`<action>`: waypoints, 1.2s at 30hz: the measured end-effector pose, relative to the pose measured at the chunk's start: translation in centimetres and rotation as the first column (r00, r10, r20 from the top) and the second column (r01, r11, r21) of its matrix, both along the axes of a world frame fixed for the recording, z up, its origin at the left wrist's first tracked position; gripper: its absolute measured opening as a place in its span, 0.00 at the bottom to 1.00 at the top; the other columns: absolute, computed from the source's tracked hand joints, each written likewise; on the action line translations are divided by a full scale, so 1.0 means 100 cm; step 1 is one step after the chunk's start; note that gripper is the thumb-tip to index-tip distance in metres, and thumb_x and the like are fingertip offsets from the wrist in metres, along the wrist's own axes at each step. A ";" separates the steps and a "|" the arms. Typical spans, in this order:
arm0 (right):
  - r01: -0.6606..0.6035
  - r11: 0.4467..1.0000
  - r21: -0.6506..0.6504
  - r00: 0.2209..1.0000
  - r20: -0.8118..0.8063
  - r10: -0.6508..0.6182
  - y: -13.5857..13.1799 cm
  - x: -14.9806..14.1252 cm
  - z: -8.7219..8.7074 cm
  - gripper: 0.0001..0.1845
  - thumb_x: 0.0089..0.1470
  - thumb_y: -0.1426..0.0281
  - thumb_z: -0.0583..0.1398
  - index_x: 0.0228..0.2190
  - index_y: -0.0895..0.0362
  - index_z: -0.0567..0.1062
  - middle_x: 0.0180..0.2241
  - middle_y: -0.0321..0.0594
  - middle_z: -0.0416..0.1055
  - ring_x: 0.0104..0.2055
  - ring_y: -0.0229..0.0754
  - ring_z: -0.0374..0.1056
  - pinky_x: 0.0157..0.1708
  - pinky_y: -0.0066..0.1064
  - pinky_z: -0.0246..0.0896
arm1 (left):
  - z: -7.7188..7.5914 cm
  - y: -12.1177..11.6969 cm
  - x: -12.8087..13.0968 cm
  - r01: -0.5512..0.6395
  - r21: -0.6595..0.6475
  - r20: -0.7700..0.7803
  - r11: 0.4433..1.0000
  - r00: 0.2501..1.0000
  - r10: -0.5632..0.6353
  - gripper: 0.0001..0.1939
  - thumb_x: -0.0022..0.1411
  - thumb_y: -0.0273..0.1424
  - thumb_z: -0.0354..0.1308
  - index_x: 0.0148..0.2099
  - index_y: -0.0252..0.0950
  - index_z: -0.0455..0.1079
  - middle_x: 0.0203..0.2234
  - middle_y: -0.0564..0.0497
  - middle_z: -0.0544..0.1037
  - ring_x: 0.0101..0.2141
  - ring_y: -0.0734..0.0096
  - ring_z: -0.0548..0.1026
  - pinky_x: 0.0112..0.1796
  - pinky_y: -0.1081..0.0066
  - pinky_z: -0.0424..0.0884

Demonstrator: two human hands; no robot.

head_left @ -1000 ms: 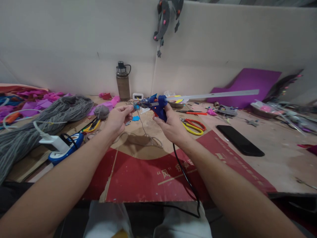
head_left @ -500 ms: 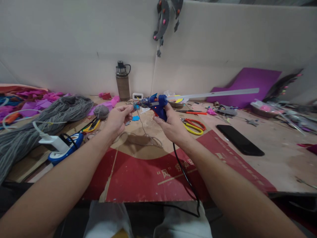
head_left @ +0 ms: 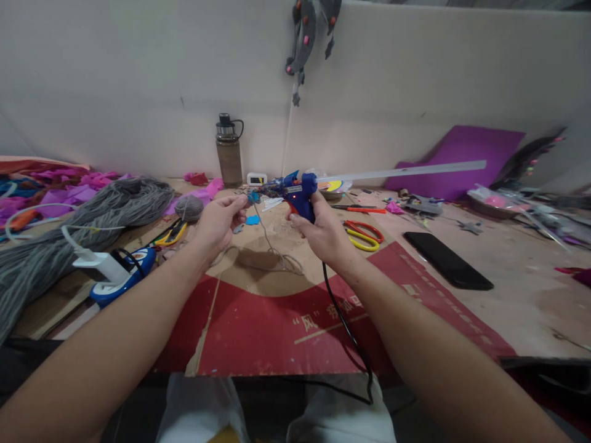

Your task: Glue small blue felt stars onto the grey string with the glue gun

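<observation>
Glue gun (head_left: 302, 198) carries a slender, translucent rod (head_left: 406, 171).

This looks like a small craft workshop: a messy worktable (head_left: 521, 301) with grey yarn (head_left: 124, 206), bright scraps (head_left: 69, 197) and scissors (head_left: 364, 248), a purple sheet (head_left: 455, 157) at the back, a glue gun (head_left: 302, 198) held above worn cardboard (head_left: 258, 335), and a grey ornament (head_left: 306, 46) hanging against the pale wall (head_left: 138, 74).
</observation>
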State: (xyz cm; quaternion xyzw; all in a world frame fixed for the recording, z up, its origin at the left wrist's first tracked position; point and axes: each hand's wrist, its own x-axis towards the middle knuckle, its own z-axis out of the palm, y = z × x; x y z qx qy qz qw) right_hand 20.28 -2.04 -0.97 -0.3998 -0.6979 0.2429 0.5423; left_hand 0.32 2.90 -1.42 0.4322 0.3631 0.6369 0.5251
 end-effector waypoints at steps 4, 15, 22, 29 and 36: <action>-0.152 0.966 -0.208 0.960 -0.262 0.095 -0.001 0.001 0.003 0.13 0.48 0.70 0.59 0.39 0.53 0.67 0.31 0.35 0.72 0.24 0.35 0.62 0.23 0.29 0.61 | 0.004 0.000 0.000 -0.099 -0.059 0.042 0.993 0.994 0.102 0.06 0.53 0.21 0.62 0.25 0.30 0.72 0.18 0.54 0.71 0.17 0.83 0.64 0.19 0.81 0.62; 0.166 0.732 -0.661 0.983 0.052 -0.175 0.032 0.014 -0.016 0.08 0.48 0.74 0.55 0.19 0.55 0.63 0.18 0.35 0.62 0.19 0.35 0.60 0.19 0.27 0.58 | 0.004 0.000 -0.002 -0.177 0.036 0.065 0.983 0.982 0.175 0.05 0.54 0.24 0.63 0.27 0.31 0.73 0.19 0.55 0.71 0.17 0.84 0.63 0.19 0.81 0.59; 0.403 0.911 -0.084 0.891 0.265 -0.370 0.022 0.016 -0.012 0.12 0.49 0.65 0.62 0.22 0.53 0.63 0.31 0.45 0.68 0.42 0.48 0.66 0.45 0.43 0.63 | -0.003 -0.005 0.006 -0.106 0.143 -0.107 0.984 0.987 0.122 0.04 0.52 0.28 0.65 0.29 0.33 0.75 0.18 0.55 0.70 0.18 0.82 0.64 0.20 0.79 0.59; -0.108 0.966 -0.234 0.950 -0.310 0.031 0.009 -0.039 -0.012 0.26 0.44 0.65 0.66 0.36 0.51 0.55 0.39 0.39 0.68 0.40 0.39 0.70 0.44 0.37 0.67 | 0.003 -0.029 0.021 -0.119 0.303 -0.434 0.945 0.866 0.248 0.06 0.55 0.32 0.64 0.32 0.34 0.77 0.20 0.53 0.74 0.21 0.78 0.67 0.23 0.76 0.62; 0.007 0.994 -0.110 0.979 -0.203 -0.029 0.004 -0.037 -0.011 0.16 0.48 0.72 0.61 0.37 0.52 0.59 0.27 0.28 0.61 0.29 0.34 0.62 0.32 0.30 0.60 | 0.006 -0.037 0.027 -0.113 0.310 -0.423 0.944 0.873 0.243 0.05 0.56 0.31 0.62 0.31 0.34 0.75 0.20 0.54 0.73 0.20 0.78 0.68 0.23 0.77 0.64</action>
